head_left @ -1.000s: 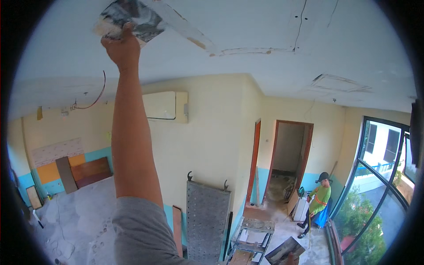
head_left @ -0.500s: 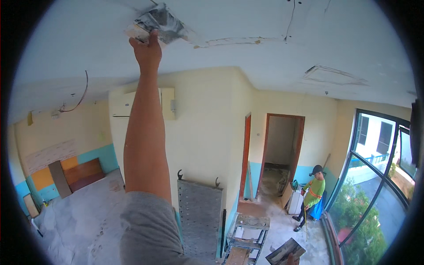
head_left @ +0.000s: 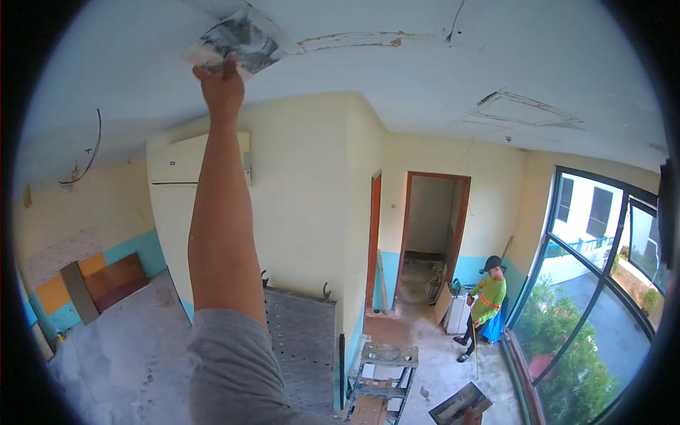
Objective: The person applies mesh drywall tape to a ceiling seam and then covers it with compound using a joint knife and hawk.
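Up at the ceiling (head_left: 397, 78), we had one hand (head_left: 224, 83) raised on a fully stretched arm, in a grey sleeve (head_left: 234, 368), pressing a flat trowel (head_left: 237, 35) against the white surface. Which hand it was we could not tell for sure; it came up left of centre, and we took it for the left. Its fingers were closed around the tool from below, and the blade, smeared grey and white, lay flat on the ceiling. A filled seam (head_left: 354, 39) ran off to the right from the blade, with brownish patches along it. Our other hand was out of sight.

Below the arm, a white air unit (head_left: 180, 159) hung on the cream wall (head_left: 304, 184), and a loose wire (head_left: 88, 152) dangled from the ceiling to its left. A perforated metal panel (head_left: 301, 340) leaned against the wall's lower part, and a small scaffold frame (head_left: 382, 375) stood just to its right. Flat boards (head_left: 106, 280) leaned on the far left wall, above its blue band.

Well away from us, near the open doorway (head_left: 432, 227), another person in a green shirt (head_left: 489, 297) and dark cap stood beside the large window (head_left: 595, 269). A square hatch outline (head_left: 528, 110) marked the ceiling above that side.
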`<move>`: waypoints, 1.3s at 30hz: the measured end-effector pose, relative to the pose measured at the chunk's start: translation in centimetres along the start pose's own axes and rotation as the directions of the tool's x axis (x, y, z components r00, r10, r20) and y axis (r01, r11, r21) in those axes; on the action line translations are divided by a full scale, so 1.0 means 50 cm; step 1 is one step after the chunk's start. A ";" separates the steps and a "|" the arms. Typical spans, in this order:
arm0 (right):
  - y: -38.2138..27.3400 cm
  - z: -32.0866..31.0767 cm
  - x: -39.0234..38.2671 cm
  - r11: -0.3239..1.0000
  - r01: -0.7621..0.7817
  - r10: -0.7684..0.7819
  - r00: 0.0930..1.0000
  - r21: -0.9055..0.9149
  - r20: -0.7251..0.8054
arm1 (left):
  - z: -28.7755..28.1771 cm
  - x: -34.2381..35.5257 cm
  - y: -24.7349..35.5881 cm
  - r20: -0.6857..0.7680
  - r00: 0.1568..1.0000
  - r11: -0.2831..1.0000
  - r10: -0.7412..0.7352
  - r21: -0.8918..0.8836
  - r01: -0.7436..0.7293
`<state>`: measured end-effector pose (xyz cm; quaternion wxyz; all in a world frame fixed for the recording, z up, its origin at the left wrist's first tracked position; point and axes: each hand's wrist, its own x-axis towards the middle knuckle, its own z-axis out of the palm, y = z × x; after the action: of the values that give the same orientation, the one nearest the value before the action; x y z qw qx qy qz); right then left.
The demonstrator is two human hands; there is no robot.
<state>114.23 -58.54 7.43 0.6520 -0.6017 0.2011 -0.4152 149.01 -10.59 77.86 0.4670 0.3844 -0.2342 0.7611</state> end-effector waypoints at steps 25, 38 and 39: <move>0.010 0.069 0.101 0.982 -0.125 0.120 0.992 0.142 0.040 | 0.084 0.002 -0.049 -0.173 0.972 0.976 -0.156 0.122 0.178; 0.054 -0.006 0.081 0.993 -0.111 0.112 0.993 0.046 -0.025 | 0.240 -0.119 0.045 0.511 0.839 -0.044 -0.188 -0.858 0.512; 0.069 -0.012 0.084 0.984 -0.027 0.022 0.999 -0.177 -0.035 | 0.265 -0.116 0.058 0.512 0.838 -0.055 -0.188 -0.857 0.512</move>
<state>117.21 -62.43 5.02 0.5975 -0.6479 0.2553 -0.3974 152.85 -24.47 81.06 0.7459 0.0946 -0.6313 0.1899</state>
